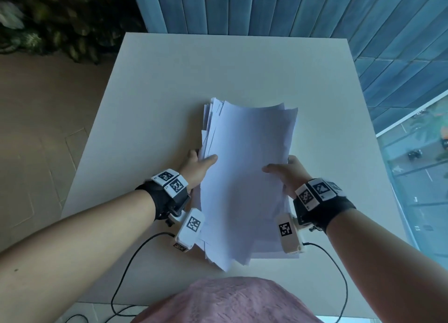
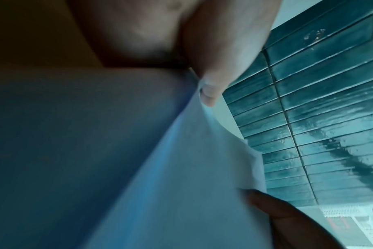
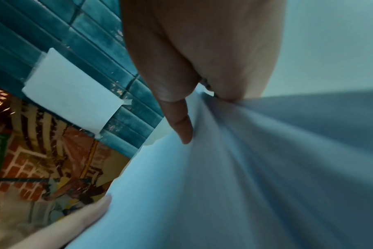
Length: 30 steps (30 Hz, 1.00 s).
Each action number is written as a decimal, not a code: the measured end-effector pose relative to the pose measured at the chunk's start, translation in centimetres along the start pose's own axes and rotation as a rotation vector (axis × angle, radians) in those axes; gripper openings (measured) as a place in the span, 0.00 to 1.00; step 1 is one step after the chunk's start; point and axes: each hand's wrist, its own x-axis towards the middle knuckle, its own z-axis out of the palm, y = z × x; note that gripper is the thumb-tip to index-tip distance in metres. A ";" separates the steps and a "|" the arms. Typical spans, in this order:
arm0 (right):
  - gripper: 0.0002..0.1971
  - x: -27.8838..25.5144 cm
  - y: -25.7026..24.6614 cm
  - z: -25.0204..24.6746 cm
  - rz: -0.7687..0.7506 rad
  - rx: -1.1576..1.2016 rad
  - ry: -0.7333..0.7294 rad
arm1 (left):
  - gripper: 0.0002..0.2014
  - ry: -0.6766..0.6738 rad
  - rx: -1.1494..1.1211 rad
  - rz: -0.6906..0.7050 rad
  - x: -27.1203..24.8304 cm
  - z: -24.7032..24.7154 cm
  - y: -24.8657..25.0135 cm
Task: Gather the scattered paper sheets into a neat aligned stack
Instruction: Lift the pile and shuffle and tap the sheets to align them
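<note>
Now we have the sheets (image 1: 244, 177) gathered in one bundle near the middle of the worktop (image 1: 150, 99), closer to its near edge. Our left hand (image 1: 197, 166) grips the bundle's left side, thumb on top and fingers underneath, as the left wrist view confirms. Across the bundle, our right hand (image 1: 286, 171) pinches the right side the same way, thumb over the top sheet.

We judge the paper light, thin and floppy: it bows between the two grips, and the far end curls. Loose sheets should slide easily on each other, so a firm hold at the middle of both long sides suits it, loosened only while tapping an edge down on the worktop.

Its long axis runs away from us, from the near edge towards the far edge. The bundle is not yet square: corners fan out at the far left, and near-end edges step past each other. Whether it is lifted or rests on the worktop we cannot tell.
</note>
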 end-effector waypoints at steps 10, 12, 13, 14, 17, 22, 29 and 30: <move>0.38 -0.1 0.5 -1.8 -0.021 -0.082 -0.175 | 0.41 -0.172 0.319 -0.099 2.4 -2.9 -0.7; 0.28 -0.9 -0.9 -0.8 -0.091 -0.183 -0.129 | 0.58 -0.203 0.368 -0.076 2.2 -2.6 -0.1; 0.23 -1.0 -1.5 -0.5 -0.131 -0.241 -0.087 | 0.56 -0.192 0.349 -0.056 1.6 -2.4 0.7; 0.20 -1.3 -2.3 -0.3 -0.173 -0.271 -0.050 | 0.47 -0.138 0.324 -0.016 1.1 -2.3 1.5; 0.17 -2.4 -5.5 -0.4 -0.363 -0.259 0.037 | 0.30 0.015 0.214 0.180 0.8 -2.9 3.6; 0.12 -5.2 -12.1 -1.2 -0.659 -0.118 0.223 | 0.31 0.207 0.035 0.393 -0.9 -4.9 10.7; 0.10 -8.9 -16.4 -1.4 -0.847 0.133 0.247 | 0.24 0.340 0.004 0.694 -4.6 -6.2 15.9; 0.09 -9.1 -16.4 -1.5 -0.854 0.125 0.236 | 0.21 0.339 0.002 0.720 -4.8 -6.2 15.6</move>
